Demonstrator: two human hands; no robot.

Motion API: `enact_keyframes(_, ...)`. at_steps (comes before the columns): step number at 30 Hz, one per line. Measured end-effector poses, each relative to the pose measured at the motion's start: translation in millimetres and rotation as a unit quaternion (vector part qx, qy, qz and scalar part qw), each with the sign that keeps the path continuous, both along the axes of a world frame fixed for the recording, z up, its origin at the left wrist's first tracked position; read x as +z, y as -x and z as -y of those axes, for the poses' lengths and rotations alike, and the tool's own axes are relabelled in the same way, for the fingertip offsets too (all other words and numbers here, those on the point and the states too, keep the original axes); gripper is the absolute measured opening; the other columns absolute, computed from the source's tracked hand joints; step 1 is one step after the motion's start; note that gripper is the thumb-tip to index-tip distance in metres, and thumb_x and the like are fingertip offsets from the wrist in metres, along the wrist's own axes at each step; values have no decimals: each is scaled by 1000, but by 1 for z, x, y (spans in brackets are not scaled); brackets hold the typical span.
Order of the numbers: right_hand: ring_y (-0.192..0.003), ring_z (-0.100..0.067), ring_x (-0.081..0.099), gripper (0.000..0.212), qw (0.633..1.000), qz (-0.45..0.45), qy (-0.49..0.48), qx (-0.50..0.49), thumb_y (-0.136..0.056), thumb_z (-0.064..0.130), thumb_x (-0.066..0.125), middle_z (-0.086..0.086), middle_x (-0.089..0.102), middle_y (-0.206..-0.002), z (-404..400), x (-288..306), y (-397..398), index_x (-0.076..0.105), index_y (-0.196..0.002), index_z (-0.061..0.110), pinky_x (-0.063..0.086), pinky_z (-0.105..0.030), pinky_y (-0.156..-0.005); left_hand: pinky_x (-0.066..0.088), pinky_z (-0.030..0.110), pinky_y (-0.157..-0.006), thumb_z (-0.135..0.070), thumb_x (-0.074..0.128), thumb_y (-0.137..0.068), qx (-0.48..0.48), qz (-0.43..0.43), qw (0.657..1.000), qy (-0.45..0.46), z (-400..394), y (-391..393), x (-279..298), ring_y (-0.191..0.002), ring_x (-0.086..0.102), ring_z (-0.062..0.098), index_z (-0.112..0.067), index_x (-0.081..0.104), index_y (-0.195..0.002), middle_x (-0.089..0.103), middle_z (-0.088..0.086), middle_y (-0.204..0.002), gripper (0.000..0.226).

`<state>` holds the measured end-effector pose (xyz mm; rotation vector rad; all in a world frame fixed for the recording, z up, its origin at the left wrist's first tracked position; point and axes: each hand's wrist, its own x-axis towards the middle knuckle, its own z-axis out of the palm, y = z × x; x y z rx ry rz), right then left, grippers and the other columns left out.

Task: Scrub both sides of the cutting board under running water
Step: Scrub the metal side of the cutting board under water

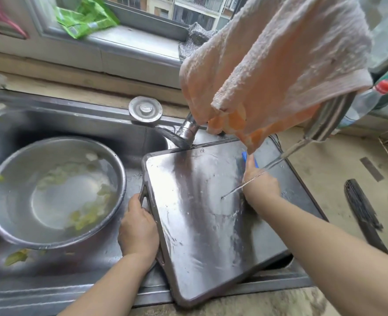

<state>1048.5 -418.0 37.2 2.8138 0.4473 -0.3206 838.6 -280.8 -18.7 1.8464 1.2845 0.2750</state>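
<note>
Over sink (74, 124), hands grip board (202, 201).

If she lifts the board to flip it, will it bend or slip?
The board looks like a rigid metal sheet, so it likely won't bend. Its surface is wet and glossy, so probably slippery; the left hand grips the side handle, the safer hold.
</note>
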Motion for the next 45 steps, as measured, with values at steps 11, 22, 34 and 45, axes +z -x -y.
enact_keyframes(11, -77, -27, 56, 58, 995, -45, -88, -28, -95, 17, 37, -12, 60, -99, 3, -6, 15, 17, -149, 18, 35, -31, -63, 38, 37, -68, -9, 35, -94, 0, -15, 1000, 8, -1, -2, 1, -88, 57, 39, -16, 49, -122, 64, 20, -104, 32)
enact_keyframes(22, -74, -24, 60, 73, 996, 26, -20, 89, -95, 8, 29, -8, 62, -94, -14, 0, 58, -22, -147, 17, 44, -32, -60, 39, 38, -66, -6, 35, -92, 1, -14, 1000, 5, 0, -2, 3, -87, 58, 39, -13, 51, -119, 64, 21, -99, 32)
enact_keyframes(34, -82, -30, 53, 77, 986, -142, -85, 6, -94, 11, 29, -17, 56, -117, -20, 11, 102, -22, -144, 39, 39, -36, -72, 37, 36, -67, -10, 34, -93, 3, -13, 1000, 13, -1, -1, 2, -88, 57, 36, -15, 51, -117, 64, 17, -103, 30)
enact_keyframes(45, -74, -28, 48, 73, 986, -133, -99, -28, -93, 15, 29, -19, 61, -110, -14, 7, 100, -18, -146, 35, 38, -36, -69, 35, 34, -66, -10, 34, -92, 7, -25, 1000, 15, -2, -3, 1, -76, 50, 32, -15, 51, -107, 64, 17, -97, 24)
